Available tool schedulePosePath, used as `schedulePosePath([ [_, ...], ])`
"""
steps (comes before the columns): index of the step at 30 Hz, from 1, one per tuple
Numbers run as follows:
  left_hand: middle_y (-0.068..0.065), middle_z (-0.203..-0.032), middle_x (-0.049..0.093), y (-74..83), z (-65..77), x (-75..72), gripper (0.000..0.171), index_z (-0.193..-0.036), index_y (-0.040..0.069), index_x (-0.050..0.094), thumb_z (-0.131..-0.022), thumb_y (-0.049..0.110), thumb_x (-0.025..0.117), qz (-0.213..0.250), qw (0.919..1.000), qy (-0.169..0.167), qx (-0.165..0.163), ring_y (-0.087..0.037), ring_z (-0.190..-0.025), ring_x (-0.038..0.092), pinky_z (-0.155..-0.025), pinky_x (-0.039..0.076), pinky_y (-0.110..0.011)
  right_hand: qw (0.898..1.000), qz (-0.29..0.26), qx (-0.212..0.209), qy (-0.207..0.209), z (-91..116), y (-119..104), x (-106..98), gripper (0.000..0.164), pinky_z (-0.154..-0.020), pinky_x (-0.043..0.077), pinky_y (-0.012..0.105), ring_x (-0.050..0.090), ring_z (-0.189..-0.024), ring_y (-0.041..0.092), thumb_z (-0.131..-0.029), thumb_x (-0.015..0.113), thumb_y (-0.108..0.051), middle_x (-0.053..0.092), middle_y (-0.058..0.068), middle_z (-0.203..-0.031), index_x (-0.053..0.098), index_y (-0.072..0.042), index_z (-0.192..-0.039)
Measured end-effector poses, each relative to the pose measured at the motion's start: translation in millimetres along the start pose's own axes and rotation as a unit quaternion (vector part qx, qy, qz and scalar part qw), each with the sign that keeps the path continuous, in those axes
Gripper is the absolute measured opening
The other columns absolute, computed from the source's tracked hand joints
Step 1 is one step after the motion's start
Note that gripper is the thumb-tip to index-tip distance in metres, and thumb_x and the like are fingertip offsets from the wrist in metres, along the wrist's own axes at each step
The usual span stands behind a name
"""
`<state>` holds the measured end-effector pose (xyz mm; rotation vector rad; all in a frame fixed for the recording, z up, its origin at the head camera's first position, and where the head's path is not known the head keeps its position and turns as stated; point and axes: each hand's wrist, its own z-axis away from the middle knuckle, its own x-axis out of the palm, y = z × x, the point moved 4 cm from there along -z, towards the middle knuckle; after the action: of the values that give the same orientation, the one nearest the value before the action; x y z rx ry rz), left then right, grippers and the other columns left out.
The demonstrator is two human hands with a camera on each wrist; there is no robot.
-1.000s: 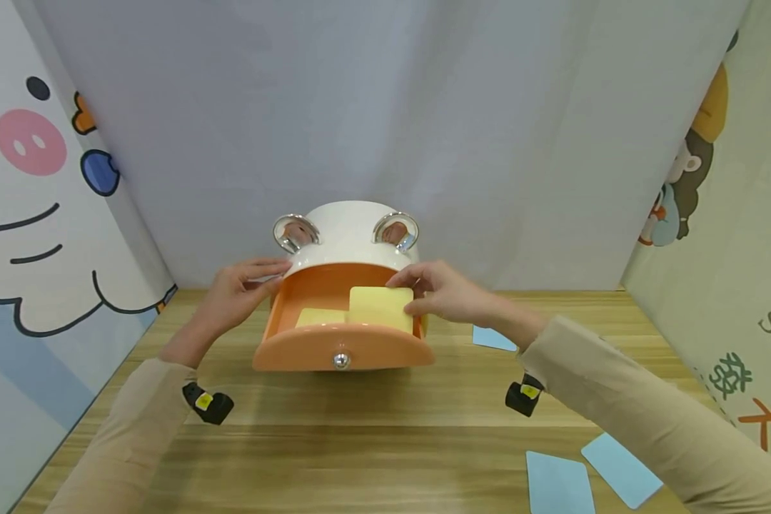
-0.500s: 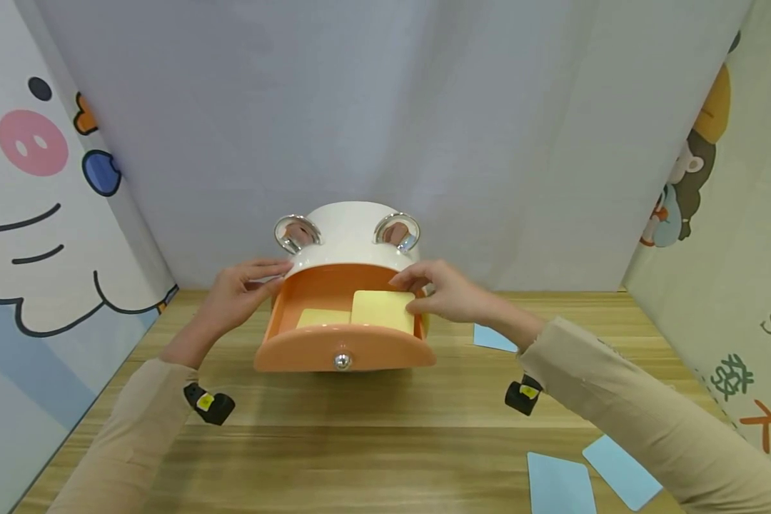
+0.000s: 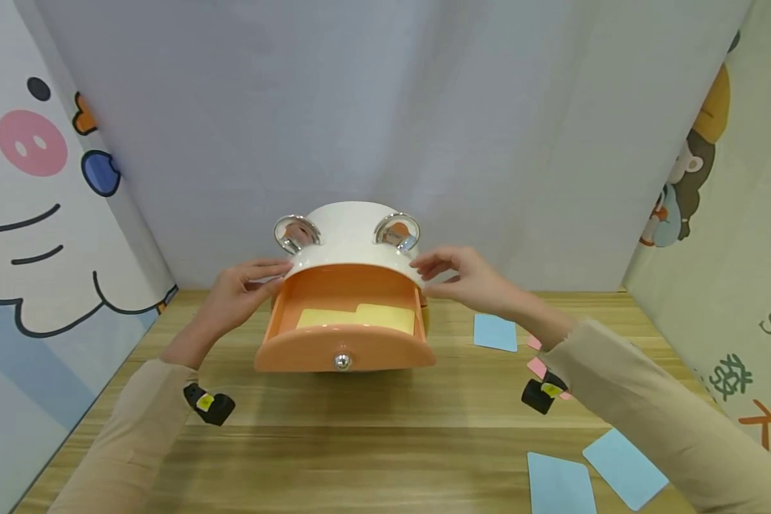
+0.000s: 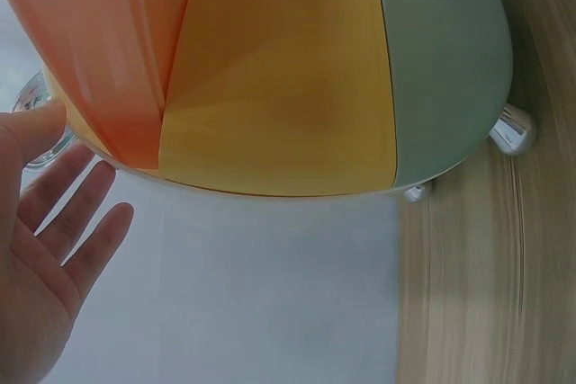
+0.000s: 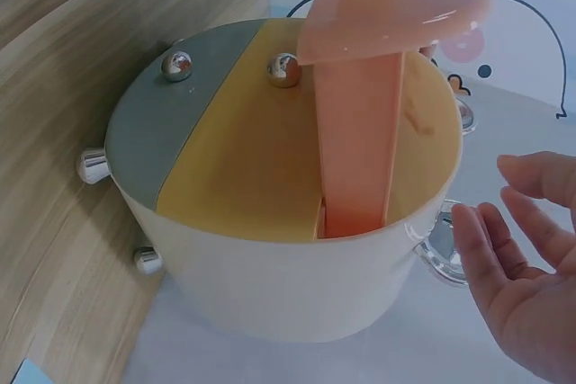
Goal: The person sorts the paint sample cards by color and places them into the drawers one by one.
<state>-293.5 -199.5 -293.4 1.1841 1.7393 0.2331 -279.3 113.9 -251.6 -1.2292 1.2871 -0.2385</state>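
A small white drawer cabinet [image 3: 353, 232] with round silver ears stands on the table. Its top orange drawer [image 3: 334, 348] is pulled out, and in it lie two yellow cards [image 3: 385, 317], side by side. At the cabinet's left edge, my left hand [image 3: 239, 291] touches the shell with thumb and fingertips; the left wrist view has the other fingers [image 4: 94, 245] spread loosely. My right hand [image 3: 469, 280] is just off the cabinet's right front edge, holding nothing, its fingers loosely bent. Below the orange drawer, a yellow drawer [image 5: 243, 150] and a grey-green drawer [image 5: 171, 123] are closed.
Blue cards lie on the wooden table [image 3: 360, 457]: one blue card [image 3: 495, 333] right of the cabinet, two more near the front right. Pink cards [image 3: 536, 368] show partly under the right forearm. A grey curtain [image 3: 385, 107] hangs behind, with printed panels at both sides.
The right hand has let go of a yellow card, which now lies lower in the drawer, and has moved up and right out of it. The left hand has stayed put.
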Motion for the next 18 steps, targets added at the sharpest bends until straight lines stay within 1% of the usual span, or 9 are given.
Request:
schedulePosePath([
  [3, -0.017, -0.119, 0.057, 1.0, 0.0, -0.4, 0.029, -0.117, -0.001, 0.061, -0.089, 0.004, 0.057, 0.004, 1.0000, 0.001, 0.001, -0.030, -0.107, 0.054, -0.075, 0.049, -0.009, 1.000, -0.023, 0.003, 0.014, 10, -4, -3, 0.033, -0.080, 0.051, 0.030, 0.056, -0.097, 0.022, -0.084, 0.062, -0.003, 0.058, 0.017, -0.110, 0.056, 0.002, -0.116],
  [7, -0.018, -0.118, 0.057, 1.9, 0.1, -1.2, 0.028, -0.116, -0.001, 0.061, -0.089, 0.003, 0.057, 0.008, 1.0000, 0.003, 0.003, -0.030, -0.106, 0.054, -0.074, 0.047, -0.007, 0.997, -0.063, -0.004, 0.039, 26, -9, 1, 0.031, -0.080, 0.052, 0.028, 0.057, -0.092, 0.021, -0.082, 0.064, -0.001, 0.058, 0.020, -0.104, 0.057, 0.005, -0.112],
  [8, -0.018, -0.118, 0.057, 1.8, 0.2, -1.4, 0.028, -0.116, -0.001, 0.061, -0.089, 0.003, 0.057, 0.010, 0.9999, 0.003, 0.002, -0.030, -0.106, 0.054, -0.074, 0.048, -0.007, 0.996, -0.073, -0.003, 0.044, 30, -10, 4, 0.031, -0.080, 0.052, 0.028, 0.057, -0.091, 0.020, -0.081, 0.064, -0.001, 0.059, 0.019, -0.102, 0.058, 0.005, -0.111],
  [11, -0.018, -0.118, 0.057, 1.3, 0.4, -1.7, 0.028, -0.116, -0.002, 0.061, -0.089, 0.003, 0.057, 0.009, 0.9999, 0.004, 0.001, -0.031, -0.106, 0.054, -0.074, 0.048, -0.007, 0.993, -0.102, 0.000, 0.060, 42, -13, 15, 0.029, -0.076, 0.053, 0.027, 0.057, -0.088, 0.018, -0.081, 0.065, -0.001, 0.059, 0.016, -0.099, 0.059, 0.005, -0.108],
  [14, -0.018, -0.119, 0.057, 1.1, 0.5, -1.6, 0.028, -0.116, -0.001, 0.061, -0.089, 0.004, 0.057, 0.007, 1.0000, 0.003, -0.001, -0.030, -0.107, 0.054, -0.075, 0.048, -0.007, 0.988, -0.133, 0.003, 0.079, 52, -16, 29, 0.029, -0.071, 0.054, 0.025, 0.057, -0.086, 0.015, -0.080, 0.066, 0.000, 0.058, 0.017, -0.098, 0.058, 0.006, -0.107],
  [18, -0.017, -0.119, 0.057, 1.2, 0.5, -1.4, 0.028, -0.117, 0.000, 0.061, -0.089, 0.004, 0.057, 0.000, 1.0000, 0.000, 0.000, -0.030, -0.107, 0.054, -0.075, 0.049, -0.010, 0.979, -0.164, 0.000, 0.123, 63, -22, 51, 0.026, -0.065, 0.055, 0.026, 0.058, -0.080, 0.014, -0.076, 0.068, 0.002, 0.059, 0.019, -0.095, 0.060, 0.005, -0.101],
])
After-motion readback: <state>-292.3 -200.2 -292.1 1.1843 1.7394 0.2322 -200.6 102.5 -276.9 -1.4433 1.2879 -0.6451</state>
